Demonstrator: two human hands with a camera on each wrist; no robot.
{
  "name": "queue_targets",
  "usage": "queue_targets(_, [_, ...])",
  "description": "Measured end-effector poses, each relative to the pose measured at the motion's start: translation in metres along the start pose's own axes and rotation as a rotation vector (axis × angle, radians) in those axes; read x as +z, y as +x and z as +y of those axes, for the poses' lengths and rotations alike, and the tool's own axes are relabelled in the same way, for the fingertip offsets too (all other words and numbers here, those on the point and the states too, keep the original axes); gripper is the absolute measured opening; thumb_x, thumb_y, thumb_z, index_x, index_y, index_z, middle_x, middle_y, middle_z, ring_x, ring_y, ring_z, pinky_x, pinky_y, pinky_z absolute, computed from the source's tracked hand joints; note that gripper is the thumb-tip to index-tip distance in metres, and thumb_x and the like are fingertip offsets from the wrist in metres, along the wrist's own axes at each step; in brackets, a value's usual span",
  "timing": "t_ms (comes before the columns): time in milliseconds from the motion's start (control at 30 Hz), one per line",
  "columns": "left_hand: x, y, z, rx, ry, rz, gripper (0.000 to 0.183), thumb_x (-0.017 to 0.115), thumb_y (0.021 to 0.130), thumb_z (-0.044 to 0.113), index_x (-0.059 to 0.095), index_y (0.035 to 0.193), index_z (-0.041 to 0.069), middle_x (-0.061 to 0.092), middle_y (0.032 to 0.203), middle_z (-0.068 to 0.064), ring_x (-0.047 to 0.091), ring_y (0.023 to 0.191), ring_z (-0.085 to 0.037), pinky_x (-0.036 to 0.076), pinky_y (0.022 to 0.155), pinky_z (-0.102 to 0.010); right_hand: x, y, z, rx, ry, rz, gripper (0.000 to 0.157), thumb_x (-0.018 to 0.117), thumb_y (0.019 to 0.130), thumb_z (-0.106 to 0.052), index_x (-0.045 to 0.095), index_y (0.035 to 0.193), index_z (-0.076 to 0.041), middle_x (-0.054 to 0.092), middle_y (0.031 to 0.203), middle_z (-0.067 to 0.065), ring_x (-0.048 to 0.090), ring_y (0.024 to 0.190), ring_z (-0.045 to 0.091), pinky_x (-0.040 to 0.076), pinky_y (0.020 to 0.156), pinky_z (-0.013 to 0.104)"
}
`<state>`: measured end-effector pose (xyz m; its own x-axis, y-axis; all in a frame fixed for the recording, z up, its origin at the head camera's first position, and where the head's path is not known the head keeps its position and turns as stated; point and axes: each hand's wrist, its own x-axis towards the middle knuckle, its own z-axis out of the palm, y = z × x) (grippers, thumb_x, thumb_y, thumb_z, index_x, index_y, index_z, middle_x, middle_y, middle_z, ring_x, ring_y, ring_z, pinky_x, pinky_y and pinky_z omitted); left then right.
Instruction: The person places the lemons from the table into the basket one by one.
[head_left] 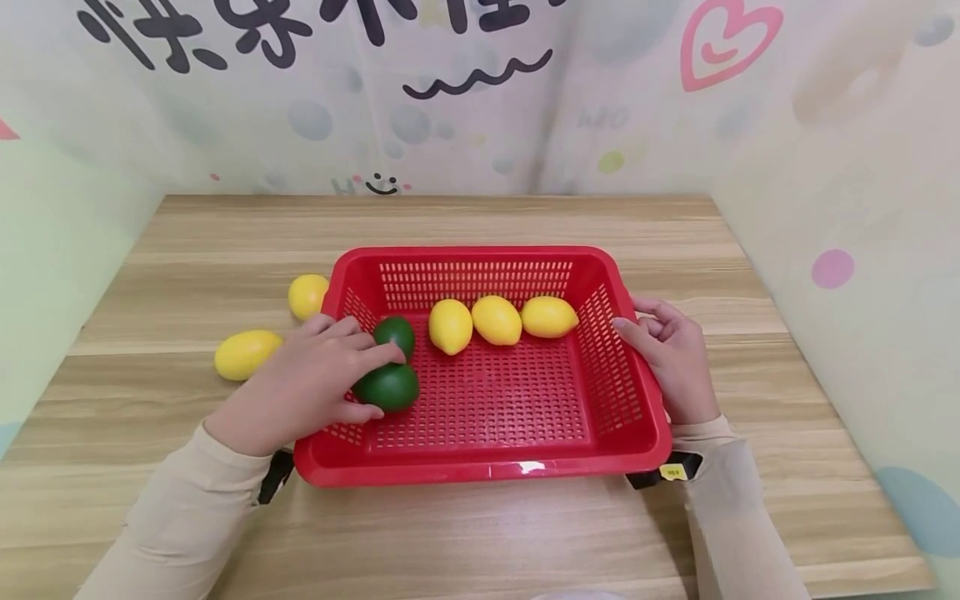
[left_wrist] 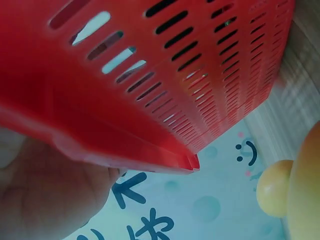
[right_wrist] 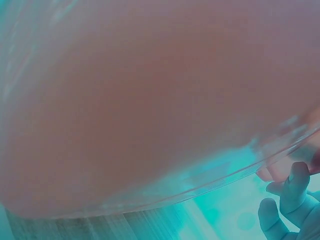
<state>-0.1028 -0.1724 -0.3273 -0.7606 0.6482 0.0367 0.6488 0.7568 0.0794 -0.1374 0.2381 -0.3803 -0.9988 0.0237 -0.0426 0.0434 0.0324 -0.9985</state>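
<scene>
A red plastic basket (head_left: 480, 473) with slotted walls stands on the wooden table. My left hand (head_left: 307, 379) reaches over its left rim, thumb and fingers around a dark green lime (head_left: 392, 389) inside. Just behind that one lies a second green lime (head_left: 395, 333), close to the fingertips. My right hand (head_left: 675, 354) holds the basket's right rim, thumb on top and fingers outside. Along the basket's far side sit three lemons, on the left (head_left: 451, 327), middle (head_left: 497, 320) and right (head_left: 549, 317). In the right wrist view a blurred surface covers most of the picture.
Outside the basket, to its left, a round yellow lemon (head_left: 307, 296) and a longer one (head_left: 247, 354) lie on the table (head_left: 465, 533). Printed walls (head_left: 450, 142) border the table at the back and sides. A pale rounded edge (head_left: 577, 595) shows at the bottom.
</scene>
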Motion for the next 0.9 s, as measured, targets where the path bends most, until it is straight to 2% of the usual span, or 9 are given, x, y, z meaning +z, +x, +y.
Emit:
queue_targets(333, [0.001,0.001,0.002,-0.012,-0.043,-0.057,0.062,0.095,0.07,0.04,0.07,0.124,0.019,0.072,0.108,-0.005,0.063,0.1,-0.027,0.047,0.084,-0.042,0.0,0.0,0.001,-0.011,-0.012,0.004,0.053,0.076,0.094,-0.027,0.058,0.138,-0.002,0.074,0.091,0.009,0.078,0.08,0.023,0.061,0.068,0.041])
queue_targets(533, [0.005,0.002,0.001,0.021,-0.079,-0.099,0.06,0.093,0.073,0.041,0.069,0.124,0.021,0.071,0.103,0.0,0.064,0.097,-0.023,0.048,0.082,-0.041,0.0,0.0,0.001,-0.014,-0.004,-0.002,0.053,0.076,0.094,-0.026,0.058,0.138,-0.002,0.074,0.091,0.01,0.078,0.08,0.023,0.061,0.068,0.041])
queue_targets(900, [0.015,0.005,0.001,0.044,-0.061,-0.098,0.061,0.093,0.073,0.042,0.07,0.125,0.019,0.072,0.106,0.0,0.067,0.099,-0.022,0.045,0.083,-0.04,0.0,0.001,0.003,-0.019,0.001,-0.001,0.051,0.076,0.095,-0.024,0.058,0.137,-0.001,0.074,0.09,0.009,0.078,0.078,0.023,0.061,0.067,0.041])
